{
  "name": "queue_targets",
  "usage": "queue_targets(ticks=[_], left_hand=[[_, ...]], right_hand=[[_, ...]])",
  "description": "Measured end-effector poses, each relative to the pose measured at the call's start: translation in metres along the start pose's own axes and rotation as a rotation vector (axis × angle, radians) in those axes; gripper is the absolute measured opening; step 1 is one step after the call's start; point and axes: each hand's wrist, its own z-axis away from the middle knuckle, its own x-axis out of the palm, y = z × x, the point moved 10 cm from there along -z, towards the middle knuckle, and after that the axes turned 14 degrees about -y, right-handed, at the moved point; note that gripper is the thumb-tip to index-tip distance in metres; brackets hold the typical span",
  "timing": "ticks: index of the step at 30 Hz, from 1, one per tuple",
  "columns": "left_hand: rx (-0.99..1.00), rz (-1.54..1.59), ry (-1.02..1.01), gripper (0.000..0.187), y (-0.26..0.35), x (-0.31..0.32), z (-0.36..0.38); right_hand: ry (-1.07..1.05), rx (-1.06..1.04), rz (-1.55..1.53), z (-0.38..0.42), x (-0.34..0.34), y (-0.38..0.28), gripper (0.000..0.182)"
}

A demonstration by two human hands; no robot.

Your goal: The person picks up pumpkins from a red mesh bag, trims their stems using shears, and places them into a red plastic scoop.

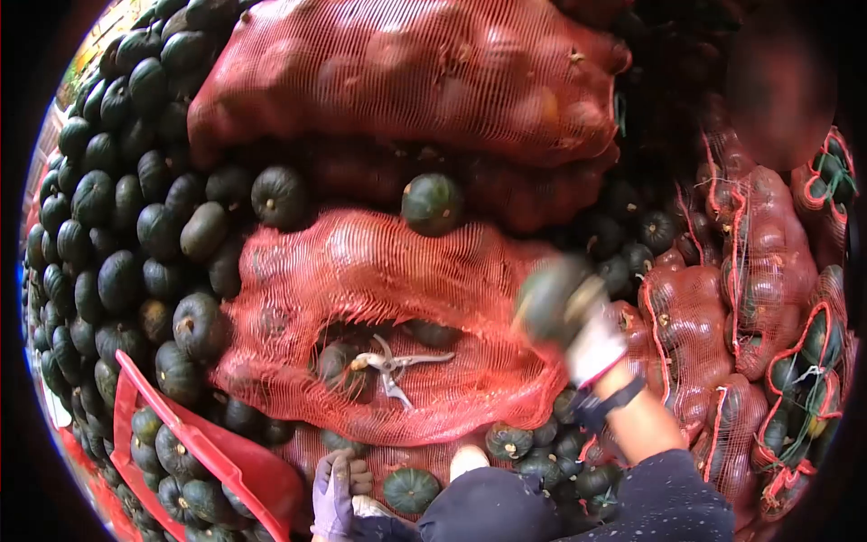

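My right hand [596,348], in a white glove with a dark band at the wrist, is closed on a dark green kabocha pumpkin [548,303], both smeared by motion. They are at the right end of a red mesh sack [397,257], whose torn-looking opening faces me. Inside that opening, pruning shears [393,366] lie spread apart on mesh and pumpkins. Near the bottom edge, my gloved left hand [339,492] is curled into a fist, with nothing visible in its fingers. A loose green pumpkin [411,490] sits to the right of it.
Green pumpkins [158,230] are heaped along the left. A red crate [194,438] of pumpkins stands at lower left. Another full mesh sack [406,81] lies beyond, with a single pumpkin [432,204] between the sacks. Several filled sacks [691,325] crowd the right side.
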Motion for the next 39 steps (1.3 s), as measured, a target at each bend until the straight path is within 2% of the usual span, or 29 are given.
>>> queue_targets(ticks=[1, 2, 3, 4, 6, 8, 9, 10, 11, 13, 14, 15, 16, 17, 18, 20, 21, 23, 25, 27, 30, 31, 33, 34, 37, 38, 39], left_hand=[[0.002, 0.058, -0.04, 0.026, -0.003, 0.0, 0.003], [0.004, -0.101, 0.028, 0.029, 0.007, 0.008, 0.006], [-0.017, -0.122, 0.052, 0.031, 0.006, 0.014, 0.007], [-0.029, -0.15, 0.068, 0.033, 0.004, 0.014, 0.004], [-0.051, -0.054, -0.009, 0.035, -0.007, 0.016, 0.0], [-0.056, -0.103, 0.033, 0.035, -0.002, 0.018, 0.002], [-0.057, -0.124, 0.054, 0.035, 0.0, 0.018, 0.002], [-0.062, -0.143, 0.078, 0.035, 0.0, 0.016, 0.005], [-0.035, -0.071, 0.006, 0.034, -0.003, 0.015, 0.004], [-0.033, -0.101, 0.077, 0.032, 0.006, 0.013, 0.01], [-0.037, -0.111, 0.113, 0.031, 0.006, 0.013, 0.012], [-0.029, -0.047, 0.065, 0.029, 0.002, 0.01, 0.01], [-0.028, -0.032, 0.038, 0.027, 0.0, 0.009, 0.009], [-0.039, -0.022, 0.033, 0.027, -0.003, 0.004, 0.008], [-0.046, -0.011, 0.026, 0.028, -0.006, 0.001, 0.005], [-0.034, -0.096, 0.037, 0.03, -0.003, -0.001, -0.001], [-0.03, -0.139, 0.044, 0.031, -0.001, -0.002, -0.001], [-0.038, -0.189, 0.064, 0.034, 0.0, -0.001, 0.002], [-0.053, -0.165, 0.027, 0.036, -0.011, -0.011, 0.004], [-0.067, -0.179, 0.031, 0.037, -0.014, -0.016, 0.007], [-0.076, -0.216, 0.049, 0.037, -0.015, -0.014, 0.007], [-0.074, -0.237, 0.055, 0.037, -0.012, -0.012, 0.006], [-0.076, -0.278, 0.057, 0.036, -0.009, -0.006, 0.007], [-0.074, -0.295, 0.061, 0.036, -0.008, -0.003, 0.006], [-0.108, -0.234, 0.047, 0.036, -0.021, -0.011, 0.006], [-0.113, -0.229, 0.04, 0.036, -0.025, -0.018, 0.006], [-0.106, -0.164, 0.017, 0.034, -0.027, -0.022, 0.006]], right_hand=[[-0.109, -0.104, -0.093, -0.011, 0.016, -0.037, 0.042], [-0.23, -0.199, -0.201, -0.019, 0.033, -0.074, 0.037], [-0.358, -0.277, -0.313, -0.026, 0.049, -0.11, 0.032], [-0.265, -0.471, 0.005, -0.018, 0.065, -0.127, 0.031], [-0.445, -0.33, 0.671, -0.02, 0.115, -0.07, 0.032], [-0.696, 0.255, 0.693, -0.029, 0.109, 0.044, 0.032], [-0.657, 0.318, 0.81, -0.024, 0.096, 0.09, 0.033], [-0.622, 0.624, 1.01, -0.027, 0.052, 0.156, 0.037], [-0.6, 0.407, 1.226, -0.034, 0.029, 0.181, 0.033], [-0.397, 0.398, 2.463, -0.079, -0.033, 0.184, 0.031], [-0.069, -0.007, 2.284, -0.079, -0.021, 0.122, 0.031], [0.234, -0.367, 2.032, -0.056, -0.016, 0.044, 0.034], [0.519, -0.686, 1.72, -0.025, -0.034, -0.022, 0.038], [0.356, -0.551, 1.929, -0.054, -0.056, -0.035, 0.042], [0.299, -0.529, 1.971, -0.065, -0.066, -0.044, 0.04], [0.343, -0.117, 1.685, -0.092, -0.12, -0.046, 0.044], [0.385, 0.115, 1.84, -0.108, -0.142, -0.029, 0.042], [0.401, 0.448, 2.007, -0.116, -0.156, -0.003, 0.049], [0.232, 0.401, 1.817, -0.118, -0.157, 0.003, 0.053], [0.095, 0.662, 1.713, -0.109, -0.134, 0.01, 0.07], [0.129, 0.147, 1.583, -0.092, -0.145, 0.012, 0.045], [0.228, 0.133, 1.556, -0.078, -0.133, 0.011, 0.047], [0.107, 0.578, 1.538, -0.033, -0.058, 0.033, 0.047], [0.023, 0.65, 1.747, -0.019, -0.025, 0.037, 0.043], [-0.306, 0.443, 0.969, 0.022, -0.013, 0.089, 0.081], [-0.326, 0.557, 0.751, 0.038, 0.006, 0.09, 0.081], [-0.406, 0.409, 0.968, 0.03, 0.015, 0.059, 0.074]])
